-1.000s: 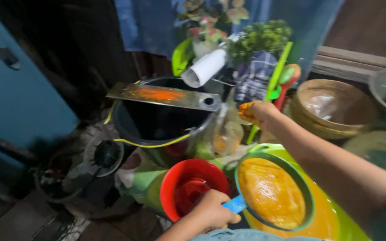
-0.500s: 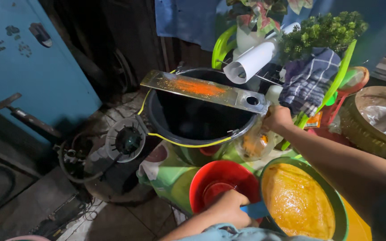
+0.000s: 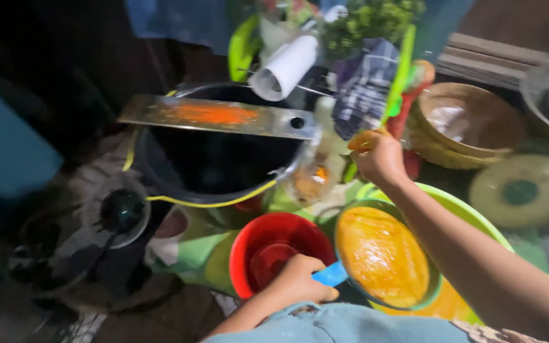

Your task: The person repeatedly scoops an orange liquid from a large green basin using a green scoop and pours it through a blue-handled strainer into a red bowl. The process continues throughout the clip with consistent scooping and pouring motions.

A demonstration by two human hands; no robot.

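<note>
The left hand [image 3: 300, 282] is seen clenched around the blue handle [image 3: 330, 274] of a round strainer [image 3: 382, 257], which is filled with an orange pulp and is held level over a green basin [image 3: 471, 213] at the lower right of the view. The right hand [image 3: 379, 155] is reached forward and is closed on a small orange piece [image 3: 362, 140]; what that piece is cannot be told, as the frame is smeared by motion. Just to the left of the strainer, and touching or nearly touching its rim, a red bowl [image 3: 277, 251] is stood upright. Beyond it a large black bucket [image 3: 217, 159] with a yellow rim is seen, and across its mouth a flat metal grater board [image 3: 217, 114], stained orange, is laid. A white roll [image 3: 284, 67], a checked cloth [image 3: 363, 89] and a brown bowl [image 3: 465, 124] are set further back, well apart from the strainer. For the step in hand, it is judged that the strainer should be kept level and centred over the basin, so that no pulp is tipped over the rim toward the red bowl. The grip on the handle should be kept firm, since the load is carried by one hand only. The right arm is stretched directly above the strainer, and it is advised that the forearm be kept clear of the pulp. The orange piece should be held securely while it is carried over the crowded things.
</note>
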